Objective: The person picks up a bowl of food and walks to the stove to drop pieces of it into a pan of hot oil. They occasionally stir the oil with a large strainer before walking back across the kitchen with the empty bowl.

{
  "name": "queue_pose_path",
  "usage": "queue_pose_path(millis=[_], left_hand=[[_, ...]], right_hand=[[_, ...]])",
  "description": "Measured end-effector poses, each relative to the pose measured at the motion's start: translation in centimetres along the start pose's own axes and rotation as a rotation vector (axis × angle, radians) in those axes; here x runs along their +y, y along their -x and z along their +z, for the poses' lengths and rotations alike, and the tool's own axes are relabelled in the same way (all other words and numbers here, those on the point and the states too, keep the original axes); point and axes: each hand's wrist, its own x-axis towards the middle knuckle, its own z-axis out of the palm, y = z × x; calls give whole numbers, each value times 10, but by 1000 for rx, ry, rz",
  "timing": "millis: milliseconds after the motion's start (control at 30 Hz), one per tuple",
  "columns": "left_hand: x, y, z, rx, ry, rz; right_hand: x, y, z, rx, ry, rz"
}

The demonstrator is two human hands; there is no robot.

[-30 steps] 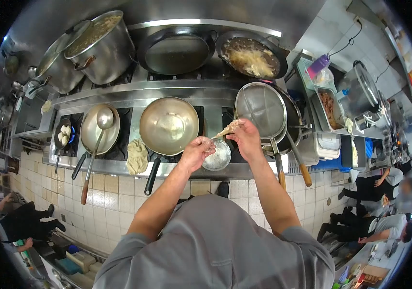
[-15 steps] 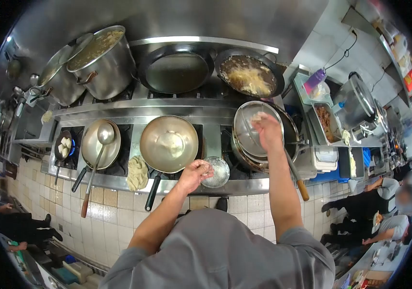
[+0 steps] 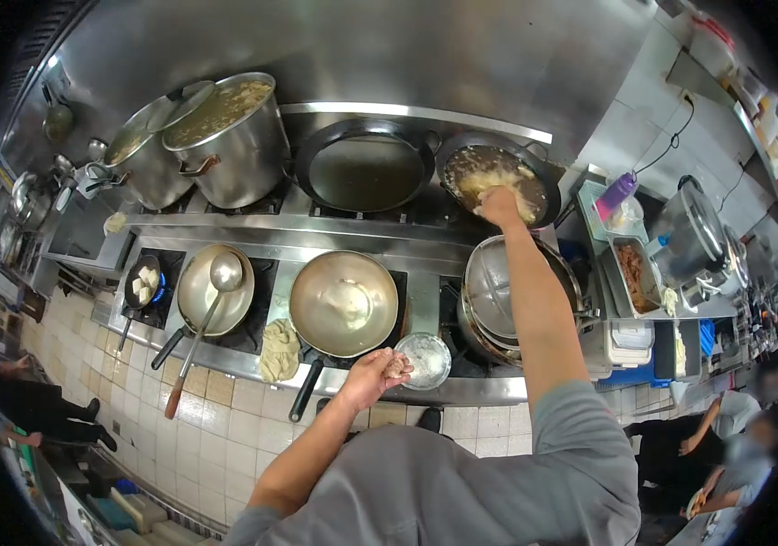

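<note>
My left hand (image 3: 375, 378) is closed around pinkish pieces that look like raw meat (image 3: 397, 365), just left of a small metal bowl of white powder (image 3: 426, 360). My right hand (image 3: 499, 206) reaches over the bubbling oil in the back right wok (image 3: 545, 202); its fingertips are hidden from view. Pale food (image 3: 524, 188) froths in that oil. Below my right forearm, a round strainer (image 3: 489, 282) rests on a large pot. An empty-looking pan (image 3: 343, 300) lies left of the bowl, its black handle towards me.
Two tall stockpots (image 3: 234, 150) and a dark wok of oil (image 3: 366, 173) stand at the back. A pan with a ladle (image 3: 225, 271), a small pan over flame (image 3: 142, 280) and a cloth (image 3: 279, 350) are at left. Trays (image 3: 631, 273) are at right; people (image 3: 680, 446) stand behind.
My right hand has moved from above the strainer forward to the back right wok. My left hand stays beside the powder bowl, and the view has shifted slightly.
</note>
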Motion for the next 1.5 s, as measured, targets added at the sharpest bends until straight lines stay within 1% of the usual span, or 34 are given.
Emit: queue_pose_path(millis=[33,67,100,133,167,200,233,267,300,333,400,467,533,600,633,700,733,800,833,900,933,1000,1033,1100,1133,1200,1233,1300,1333,1400,1433,1500], left_hand=[[4,4,1,-15,-6,11],[7,8,2,-9,-2,8],[12,11,3,-52,56,39],[16,13,4,-93,116,70],[9,0,-9,-122,73,76],[21,8,4,-97,110,79],[21,2,1,-161,202,105],[21,-5,3,-124,179,144],[21,-12,2,-158,158,174],[25,-16,10,-193,184,190],[32,-23,24,-149,184,176],[30,-30,31,-158,167,167],[27,-36,36,-173,145,157],[21,-41,40,-159,111,179],[20,-41,43,-167,109,169],[19,-40,48,-186,5,147],[14,-41,47,-189,3,140],[6,-46,41,-195,-61,106],[4,-47,40,-196,-62,106],[1,-47,38,-138,45,90],[5,-42,44,-137,46,93],[16,-27,61,-222,-47,179],[14,-29,57,-220,-46,180],[6,-37,45,-214,-215,240],[6,-37,45,-213,-215,241],[6,-37,45,-109,-236,249],[6,-36,45,-108,-236,250],[8,-35,44,-115,-380,264],[9,-34,42,-117,-381,261],[10,-34,41,-124,-501,257],[10,-34,42,-126,-501,257],[11,-33,43,-173,-130,180]], right_hand=[[3,-2,-1,-4,-3,-1],[5,-3,0,141,-39,33],[6,-4,2,287,-75,64],[-3,3,-6,279,-75,60],[-17,19,-24,426,-219,87],[-32,38,-39,560,-364,122],[-43,56,-44,516,-513,149],[-57,76,-52,469,-661,188],[-98,108,-80,359,-759,208],[-105,131,-65,341,-757,230],[-113,164,-45,239,-804,78],[-145,209,-43,116,-747,136],[-158,243,-30,41,-844,128],[-167,272,-30,-84,-926,121],[-170,281,-32,-76,-923,132],[-175,293,-37,-90,-598,-120],[-175,297,-37,-87,-597,-112],[-173,301,-34,13,-589,-210],[-172,303,-31,15,-588,-210],[-168,307,-24,-217,-951,261],[-163,308,-18,-217,-951,259],[-155,307,-9,-301,-1267,357],[-158,307,-9,-304,-1267,356],[-164,310,-9,-237,-1155,297],[-163,311,-5,-238,-1155,296],[-157,312,6,-150,-1086,264],[-159,311,1,-151,-1086,263],[-162,309,-10,-279,-1004,309],[-164,309,-10,-277,-1004,312],[-168,310,-9,-209,-946,236],[-167,310,-11,-208,-944,237],[-166,307,-13,-233,-1164,439]])
